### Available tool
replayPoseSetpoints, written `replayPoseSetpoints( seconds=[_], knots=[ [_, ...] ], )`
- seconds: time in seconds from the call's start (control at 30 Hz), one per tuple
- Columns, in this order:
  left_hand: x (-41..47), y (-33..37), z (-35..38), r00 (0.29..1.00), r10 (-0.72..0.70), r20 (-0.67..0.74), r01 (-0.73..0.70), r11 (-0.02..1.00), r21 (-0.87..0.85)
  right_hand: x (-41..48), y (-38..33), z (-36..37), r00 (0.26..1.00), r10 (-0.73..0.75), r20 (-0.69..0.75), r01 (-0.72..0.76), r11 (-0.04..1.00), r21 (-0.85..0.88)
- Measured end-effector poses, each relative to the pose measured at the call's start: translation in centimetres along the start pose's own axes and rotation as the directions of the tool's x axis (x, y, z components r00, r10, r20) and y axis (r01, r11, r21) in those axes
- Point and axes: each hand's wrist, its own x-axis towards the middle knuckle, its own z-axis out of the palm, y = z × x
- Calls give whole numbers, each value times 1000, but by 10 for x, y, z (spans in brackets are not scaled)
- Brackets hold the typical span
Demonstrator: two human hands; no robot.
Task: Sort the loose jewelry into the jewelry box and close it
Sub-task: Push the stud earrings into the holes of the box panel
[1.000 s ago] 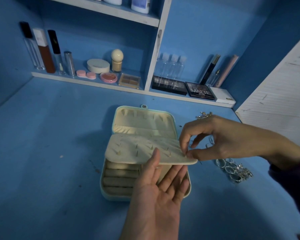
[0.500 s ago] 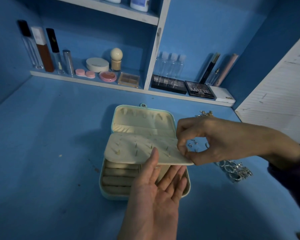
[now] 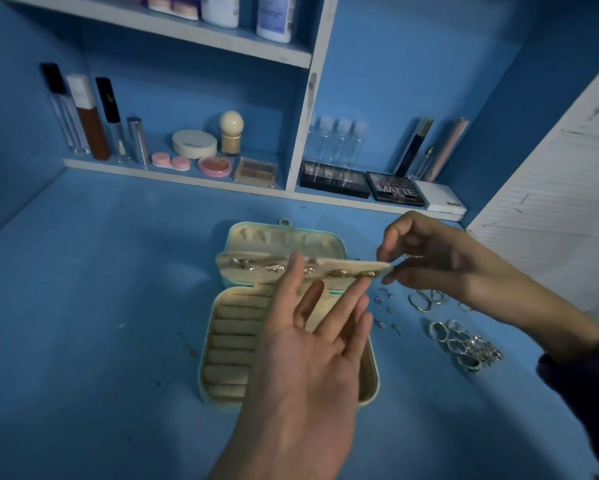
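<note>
On the blue counter (image 3: 100,306), the jewelry box (image 3: 222,358) lies open before me, its earring panel (image 3: 336,263) lifted level and edge-on. My left hand (image 3: 308,358) is spread flat, palm up, fingertips under the panel; my right hand (image 3: 440,261) pinches the panel's right end. Loose studs (image 3: 383,301), hoops (image 3: 424,301) and a heap of silver rings (image 3: 464,344) lie on the counter just right of the box.

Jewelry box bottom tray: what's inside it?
Cream ring rolls line the left side of the jewelry box, none visibly holding rings. The left hand hides its right side; the right hand pinches the earring panel above.
</note>
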Motion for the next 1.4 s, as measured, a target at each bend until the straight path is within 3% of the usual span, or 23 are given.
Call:
replayPoseSetpoints(
  seconds=[0.27,0.37,0.43,0.5,0.6,0.7,0.77,0.93,1.13,1.27,1.4],
  knots=[
    [13,12,8,994,4,107,-1,1000,-25,19,16,11,954,23,-299,44,975,216],
    [18,17,4,991,44,127,-59,992,115,27,21,14,932,61,-357,27,971,236],
    [19,23,3,976,167,139,-202,936,288,33,24,16,919,82,-386,20,967,253],
    [22,34,1,911,366,188,-412,800,436,39,27,17,902,110,-417,9,962,273],
    [33,58,-6,725,621,297,-664,517,540,44,31,18,885,137,-446,-7,959,283],
    [52,85,-14,555,755,348,-729,241,641,48,36,19,876,158,-455,-22,957,290],
    [65,98,-20,539,754,375,-681,127,722,52,38,19,873,166,-458,-28,956,293],
    [80,108,-27,663,660,354,-626,228,746,51,42,18,879,184,-439,-61,958,280],
    [84,111,-30,707,611,356,-605,262,752,42,41,5,899,231,-372,-132,953,271],
    [87,109,-30,724,614,315,-590,313,745,31,47,-6,916,218,-336,-241,970,-26],
    [89,109,-32,732,614,295,-576,326,749,19,49,-11,952,173,-252,-261,889,-376]
  ],
)
